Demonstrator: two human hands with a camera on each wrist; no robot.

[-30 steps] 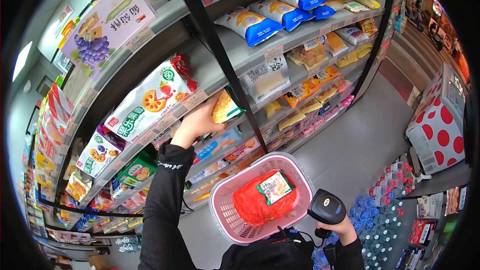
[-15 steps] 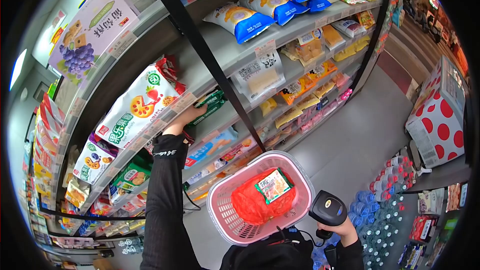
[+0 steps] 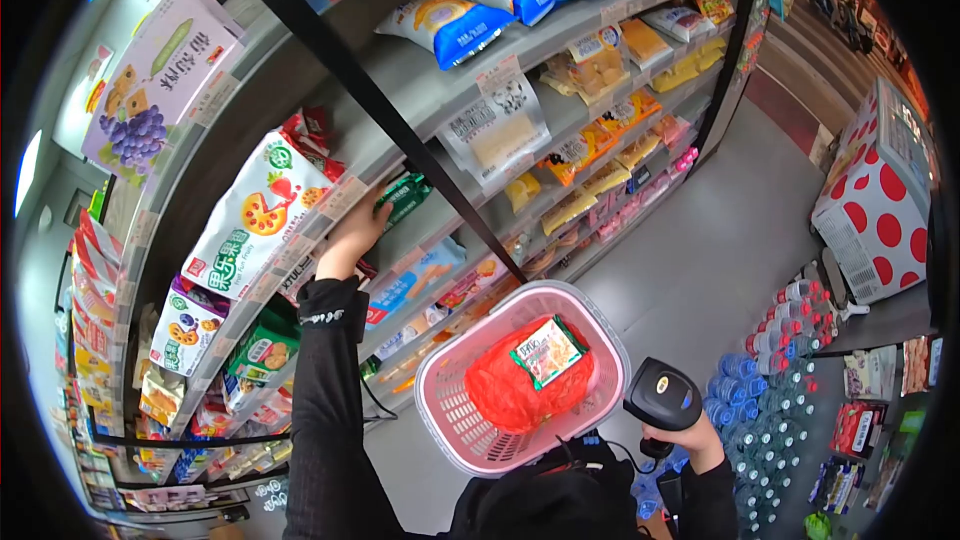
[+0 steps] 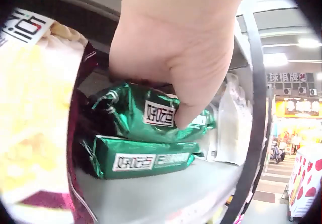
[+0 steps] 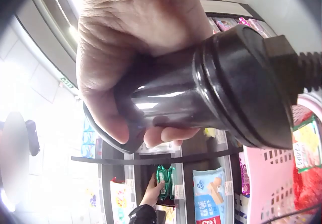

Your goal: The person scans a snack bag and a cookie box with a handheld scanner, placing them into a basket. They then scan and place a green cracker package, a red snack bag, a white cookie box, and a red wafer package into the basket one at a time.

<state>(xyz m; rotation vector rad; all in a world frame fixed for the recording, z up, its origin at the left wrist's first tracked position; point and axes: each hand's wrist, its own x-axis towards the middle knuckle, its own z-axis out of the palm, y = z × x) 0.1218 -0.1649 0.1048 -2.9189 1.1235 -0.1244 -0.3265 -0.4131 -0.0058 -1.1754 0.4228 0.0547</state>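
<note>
My left hand (image 3: 355, 235) reaches into a shelf and grips a shiny green biscuit packet (image 4: 136, 114). In the left wrist view its thumb presses the front of that packet, while the other fingers are hidden behind. A second green packet (image 4: 133, 158) lies right below it on the shelf. My right hand (image 3: 697, 440) holds a black barcode scanner (image 3: 663, 395), fingers wrapped round its handle (image 5: 171, 93). Between my arms is a pink basket (image 3: 437, 375) containing a red plastic bag (image 3: 490, 395) with a green-edged packet (image 3: 548, 352) on top.
A large white biscuit pack (image 3: 262, 210) stands left of my left hand. A black shelf post (image 3: 350, 90) rises just to its right. Several water bottles (image 3: 765, 430) stand on the floor at right, near a red-dotted box (image 3: 875, 210). A cable (image 3: 372, 395) hangs below the shelves.
My left hand has moved a yellow-and-green packet from the shelf edge into the shelf, where green packets now show. The head view has shifted slightly. My right hand keeps the scanner.
</note>
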